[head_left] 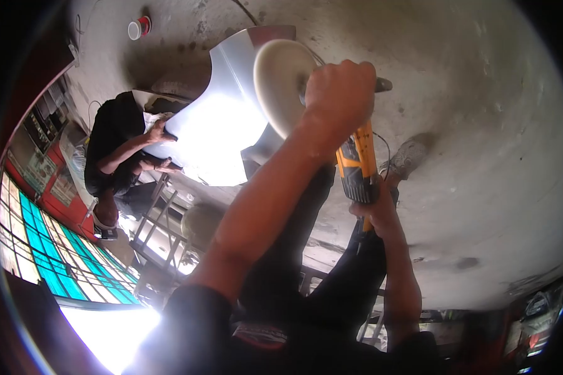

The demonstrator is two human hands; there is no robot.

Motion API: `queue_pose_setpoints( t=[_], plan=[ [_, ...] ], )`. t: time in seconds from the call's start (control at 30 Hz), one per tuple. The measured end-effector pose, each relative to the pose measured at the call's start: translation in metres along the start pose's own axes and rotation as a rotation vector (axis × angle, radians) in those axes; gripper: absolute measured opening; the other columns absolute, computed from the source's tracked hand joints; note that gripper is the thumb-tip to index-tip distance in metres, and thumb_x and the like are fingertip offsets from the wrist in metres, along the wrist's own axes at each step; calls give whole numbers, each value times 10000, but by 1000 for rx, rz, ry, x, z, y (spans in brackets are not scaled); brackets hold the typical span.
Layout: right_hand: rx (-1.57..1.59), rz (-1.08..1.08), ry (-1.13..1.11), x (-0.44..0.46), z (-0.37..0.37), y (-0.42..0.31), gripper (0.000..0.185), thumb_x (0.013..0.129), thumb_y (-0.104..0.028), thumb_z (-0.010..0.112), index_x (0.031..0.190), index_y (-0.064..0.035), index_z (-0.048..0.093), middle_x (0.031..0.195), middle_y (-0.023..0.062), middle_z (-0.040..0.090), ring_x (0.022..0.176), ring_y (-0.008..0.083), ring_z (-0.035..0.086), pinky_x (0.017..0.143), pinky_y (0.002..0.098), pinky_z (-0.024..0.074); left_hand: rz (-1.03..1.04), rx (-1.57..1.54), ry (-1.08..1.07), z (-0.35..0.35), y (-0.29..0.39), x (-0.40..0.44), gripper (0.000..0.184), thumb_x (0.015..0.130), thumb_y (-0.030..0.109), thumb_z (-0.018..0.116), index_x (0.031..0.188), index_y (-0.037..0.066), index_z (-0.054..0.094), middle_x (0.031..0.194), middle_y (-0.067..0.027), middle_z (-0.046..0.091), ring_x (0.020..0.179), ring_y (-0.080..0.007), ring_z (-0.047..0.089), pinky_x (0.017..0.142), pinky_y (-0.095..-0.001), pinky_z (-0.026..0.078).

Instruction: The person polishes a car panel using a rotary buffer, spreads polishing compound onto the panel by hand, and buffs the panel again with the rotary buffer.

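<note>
Buffing seems underway: the left hand (341, 94) and right hand (382, 211) grip the orange polisher (355, 164), its pad (279, 84) at the glossy panel (222, 119) a co-worker (110, 147) holds. Next calls for steady, level pressure.

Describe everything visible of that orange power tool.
The orange power tool has an orange-and-black casing that looks like plastic, with a broad, pale round disc at its far end. The disc looks blurred, perhaps from spinning. The tool is raised off the floor, its body running down the picture. The left grip closes around the front, where a dark handle tip sticks out; the right grip holds the rear. The disc overlaps the glossy panel in view; I cannot tell whether they touch.
</note>
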State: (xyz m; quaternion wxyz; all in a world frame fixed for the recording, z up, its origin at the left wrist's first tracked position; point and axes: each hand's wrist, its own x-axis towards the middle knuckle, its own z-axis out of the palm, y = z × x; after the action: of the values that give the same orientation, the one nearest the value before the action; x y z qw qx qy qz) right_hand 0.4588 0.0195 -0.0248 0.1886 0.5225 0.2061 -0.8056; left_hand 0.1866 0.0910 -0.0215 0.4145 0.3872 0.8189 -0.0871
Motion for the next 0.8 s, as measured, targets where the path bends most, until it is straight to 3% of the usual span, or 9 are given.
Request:
queue_pose_setpoints(
  t=[0.47, 0.7, 0.8],
  plan=[
    [-296, -96, 115, 28, 2, -55, 568, 673, 22, 779, 1174, -56, 523, 944, 20, 613, 812, 130, 608, 728, 315, 510, 44, -123, 190, -21, -32, 28, 186, 851, 182, 713, 982, 53, 738, 880, -203, 736, 847, -387, 743, 774, -484, 586],
    [-299, -9, 79, -4, 6, -37, 649, 674, 12, 800, 1244, -37, 495, 930, 40, 621, 737, 141, 619, 656, 303, 513, 18, -186, 97, -10, -33, -11, 157, 855, 167, 694, 957, 48, 690, 849, -196, 728, 819, -387, 741, 763, -484, 587],
    [-311, -24, 122, 2, 6, -37, 642, 662, 3, 813, 1231, -25, 516, 940, 49, 640, 773, 164, 639, 730, 314, 530, 28, -199, 115, -12, -35, -9, 165, 851, 171, 700, 953, 43, 685, 850, -195, 728, 814, -390, 740, 764, -487, 588]
  ],
)
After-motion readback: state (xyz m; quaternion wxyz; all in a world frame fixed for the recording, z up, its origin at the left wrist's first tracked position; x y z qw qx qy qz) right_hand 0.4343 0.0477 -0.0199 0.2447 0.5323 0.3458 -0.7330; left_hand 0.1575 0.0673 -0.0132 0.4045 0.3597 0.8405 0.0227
